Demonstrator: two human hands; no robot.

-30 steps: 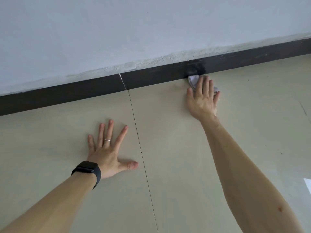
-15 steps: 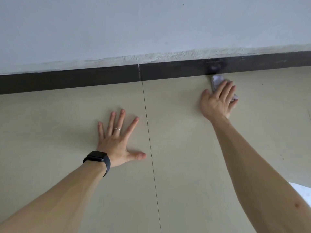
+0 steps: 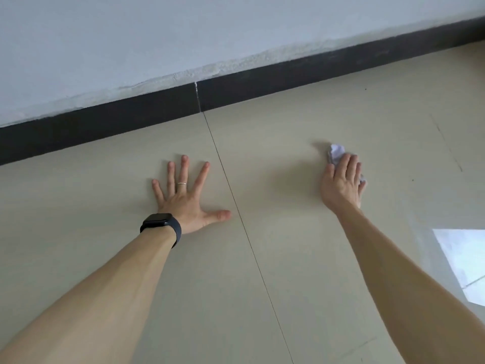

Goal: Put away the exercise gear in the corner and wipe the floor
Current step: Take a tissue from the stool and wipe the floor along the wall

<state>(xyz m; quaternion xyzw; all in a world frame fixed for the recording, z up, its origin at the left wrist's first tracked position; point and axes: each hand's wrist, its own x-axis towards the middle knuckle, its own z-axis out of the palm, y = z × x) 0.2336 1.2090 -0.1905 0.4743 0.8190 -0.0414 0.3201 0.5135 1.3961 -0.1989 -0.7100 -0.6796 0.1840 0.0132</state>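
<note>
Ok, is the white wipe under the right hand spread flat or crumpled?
Crumpled: the white paper wipe shows bunched creases beyond the right hand pressing it.

No writing, label, brand or number can be read anywhere. The black watch shows only a dark, blank face.

A pale beige tiled floor meets a flat, light grey-white wall. A dark skirting board runs along the foot of the wall, with rough plaster above it. A thin grout line crosses the tiles. At the right edge lies a bright patch, perhaps a window's reflection.
</note>
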